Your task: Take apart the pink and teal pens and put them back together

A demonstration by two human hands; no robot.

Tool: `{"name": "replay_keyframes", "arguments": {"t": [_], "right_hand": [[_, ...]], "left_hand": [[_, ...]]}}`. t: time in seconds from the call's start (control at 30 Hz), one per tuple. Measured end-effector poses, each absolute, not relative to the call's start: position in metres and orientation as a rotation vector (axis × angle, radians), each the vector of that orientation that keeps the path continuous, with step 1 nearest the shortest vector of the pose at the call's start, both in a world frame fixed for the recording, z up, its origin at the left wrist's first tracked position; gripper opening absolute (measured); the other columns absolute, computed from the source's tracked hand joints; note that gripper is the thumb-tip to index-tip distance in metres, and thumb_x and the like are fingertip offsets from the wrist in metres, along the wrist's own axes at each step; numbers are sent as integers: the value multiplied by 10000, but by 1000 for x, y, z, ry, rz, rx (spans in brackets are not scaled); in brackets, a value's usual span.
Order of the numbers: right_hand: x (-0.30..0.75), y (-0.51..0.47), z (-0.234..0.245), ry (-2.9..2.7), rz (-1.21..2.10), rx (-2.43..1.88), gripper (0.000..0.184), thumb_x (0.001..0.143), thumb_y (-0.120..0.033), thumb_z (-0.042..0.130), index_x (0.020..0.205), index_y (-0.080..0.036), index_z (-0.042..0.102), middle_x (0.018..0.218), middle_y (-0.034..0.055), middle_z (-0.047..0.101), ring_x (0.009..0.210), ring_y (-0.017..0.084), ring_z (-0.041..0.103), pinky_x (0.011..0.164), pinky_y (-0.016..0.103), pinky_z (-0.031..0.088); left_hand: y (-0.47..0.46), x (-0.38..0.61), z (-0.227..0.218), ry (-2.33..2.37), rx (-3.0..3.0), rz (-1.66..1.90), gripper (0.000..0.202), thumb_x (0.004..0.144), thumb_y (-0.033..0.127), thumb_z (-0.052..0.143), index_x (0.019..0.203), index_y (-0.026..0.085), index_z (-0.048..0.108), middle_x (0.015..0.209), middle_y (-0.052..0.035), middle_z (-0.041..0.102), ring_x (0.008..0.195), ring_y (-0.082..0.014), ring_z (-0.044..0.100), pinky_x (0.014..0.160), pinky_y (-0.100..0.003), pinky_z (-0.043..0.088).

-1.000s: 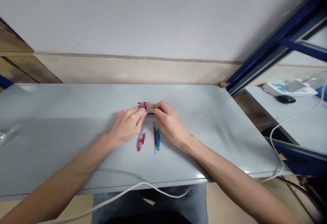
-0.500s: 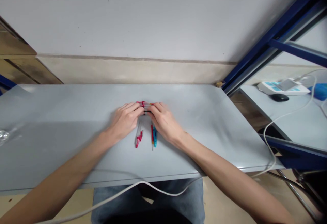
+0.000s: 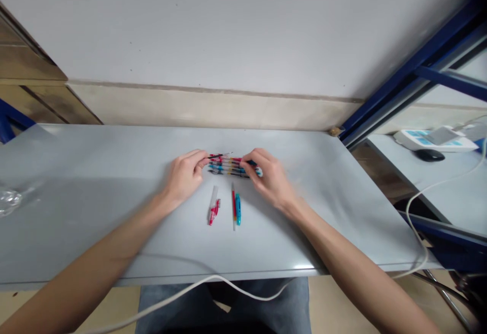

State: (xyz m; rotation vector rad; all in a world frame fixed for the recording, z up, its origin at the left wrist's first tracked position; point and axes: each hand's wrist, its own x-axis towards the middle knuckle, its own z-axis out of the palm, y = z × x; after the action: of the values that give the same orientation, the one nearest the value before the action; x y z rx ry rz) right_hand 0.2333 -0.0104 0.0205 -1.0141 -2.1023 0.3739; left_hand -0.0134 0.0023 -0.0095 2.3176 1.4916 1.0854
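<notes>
A row of several pens (image 3: 229,165) with red, blue and black parts lies crosswise near the middle of the grey table (image 3: 114,181). My left hand (image 3: 185,174) has its fingers curled at the left ends of the pens and pinches one tip. My right hand (image 3: 268,176) is curled over the right ends and grips them. Nearer to me lie a clear pen cap with a red clip (image 3: 213,208), a red refill (image 3: 233,204) and a blue cap (image 3: 238,208), all untouched.
A white cable (image 3: 198,283) hangs along the table's front edge. Crumpled clear plastic (image 3: 8,200) lies at the far left. To the right stand a blue metal frame (image 3: 399,77) and another table with a power strip (image 3: 433,138) and a black mouse (image 3: 428,155).
My hands have moved apart along the row, the right one sliding right, so more of the pens shows between them. The view has shifted slightly.
</notes>
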Motion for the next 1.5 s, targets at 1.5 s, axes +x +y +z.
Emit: {"name": "replay_keyframes", "arguments": {"t": [1.5], "right_hand": [[211,-30,12,-2477,779,-848,103,960,-160,648,940,-220,730,954,49,703,951,210,645,839,337,507]], "left_hand": [[-1,-5,-10,1451,2242,1072,227,954,157,471,772,200,600,728,3,607,654,-141,501,645,-266,362]]}}
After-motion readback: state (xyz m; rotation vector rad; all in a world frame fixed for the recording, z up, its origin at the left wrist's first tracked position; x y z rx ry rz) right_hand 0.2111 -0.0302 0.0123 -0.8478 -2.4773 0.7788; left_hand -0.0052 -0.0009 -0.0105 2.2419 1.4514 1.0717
